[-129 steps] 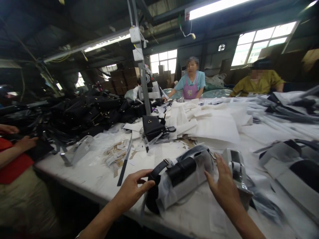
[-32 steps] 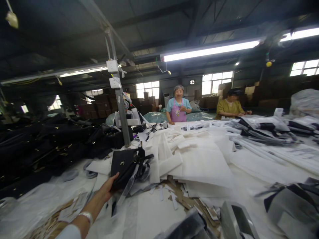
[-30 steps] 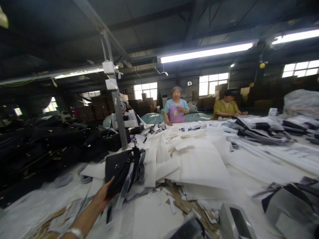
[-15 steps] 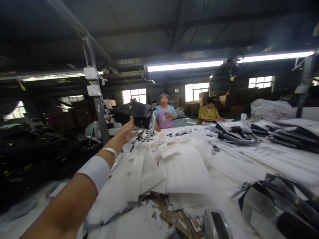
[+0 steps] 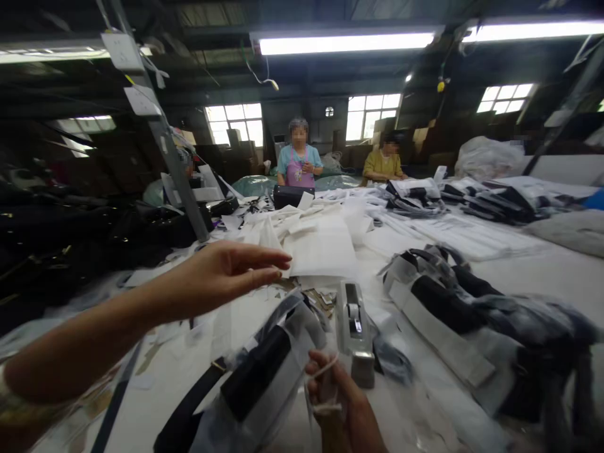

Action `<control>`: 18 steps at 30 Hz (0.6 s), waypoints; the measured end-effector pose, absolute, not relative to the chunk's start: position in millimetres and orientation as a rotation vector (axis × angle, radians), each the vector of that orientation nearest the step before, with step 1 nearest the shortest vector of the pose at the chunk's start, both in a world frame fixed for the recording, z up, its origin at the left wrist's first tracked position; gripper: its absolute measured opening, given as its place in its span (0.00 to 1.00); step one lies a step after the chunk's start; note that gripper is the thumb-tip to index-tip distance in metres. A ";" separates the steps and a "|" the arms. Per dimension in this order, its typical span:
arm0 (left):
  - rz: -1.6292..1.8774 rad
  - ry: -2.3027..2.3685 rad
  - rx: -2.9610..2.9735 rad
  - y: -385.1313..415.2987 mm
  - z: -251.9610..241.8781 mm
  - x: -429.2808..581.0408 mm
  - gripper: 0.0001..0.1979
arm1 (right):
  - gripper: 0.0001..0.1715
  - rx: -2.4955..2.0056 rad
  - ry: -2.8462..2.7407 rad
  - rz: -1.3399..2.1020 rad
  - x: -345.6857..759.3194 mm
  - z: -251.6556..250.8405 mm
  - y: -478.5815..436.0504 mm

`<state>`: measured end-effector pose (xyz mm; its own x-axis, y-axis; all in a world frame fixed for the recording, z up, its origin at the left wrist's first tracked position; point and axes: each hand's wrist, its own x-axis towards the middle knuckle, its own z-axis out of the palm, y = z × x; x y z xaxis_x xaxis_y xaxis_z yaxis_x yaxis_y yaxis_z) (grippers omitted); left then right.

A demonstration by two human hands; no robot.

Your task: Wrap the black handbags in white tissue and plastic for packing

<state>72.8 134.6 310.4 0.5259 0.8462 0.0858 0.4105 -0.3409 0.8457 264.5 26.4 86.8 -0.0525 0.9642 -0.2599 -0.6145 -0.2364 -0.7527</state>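
Observation:
My left hand point(image 5: 231, 270) is stretched out over the table with its fingers straight and nothing in it. Below it lies a black bag in a clear plastic wrap point(image 5: 257, 377) with a black strap trailing to the lower left. My right hand point(image 5: 337, 396) is closed on a strip of the clear wrap at the bag's right end. A tape dispenser point(image 5: 352, 327) stands just right of the bag. A black handbag point(image 5: 292, 195) lies at the far end of the table, in front of a person in a blue top and pink apron.
White fabric sheets point(image 5: 321, 242) cover the table's middle. Wrapped black bags point(image 5: 462, 302) lie to the right, more stacks point(image 5: 472, 201) further back. A heap of black bags point(image 5: 70, 239) fills the left. A metal pole point(image 5: 165, 138) rises from the table. A second person in yellow sits at the back.
My left hand picked a black handbag off the table and threw it; it now lies at the far end. The hand has come back empty. My right hand has closed on the wrap.

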 end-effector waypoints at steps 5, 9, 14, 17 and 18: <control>0.724 1.198 2.172 33.6 276.9 70.4 0.09 | 0.19 -0.377 -0.106 1.851 253.6 125.8 25.7; 0.875 1.317 2.201 -4.0 237.6 73.7 0.12 | 0.20 -0.346 -0.225 1.835 242.7 140.7 -1.9; 0.798 1.235 1.983 -24.2 210.2 76.4 0.22 | 0.26 -0.403 -0.558 1.695 229.6 151.4 -40.9; 0.721 1.170 1.879 -32.3 202.3 74.6 0.23 | 0.28 -0.515 -0.774 1.595 228.9 151.4 -56.7; 0.729 1.188 1.877 -33.7 200.3 73.1 0.24 | 0.27 -0.552 -0.852 1.536 229.8 149.8 -60.1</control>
<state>73.1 -33.7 200.3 0.3979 0.9156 0.0580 0.4668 -0.2565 0.8463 229.8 -60.1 149.8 -0.1526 0.9799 0.1287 -0.6282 0.0043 -0.7781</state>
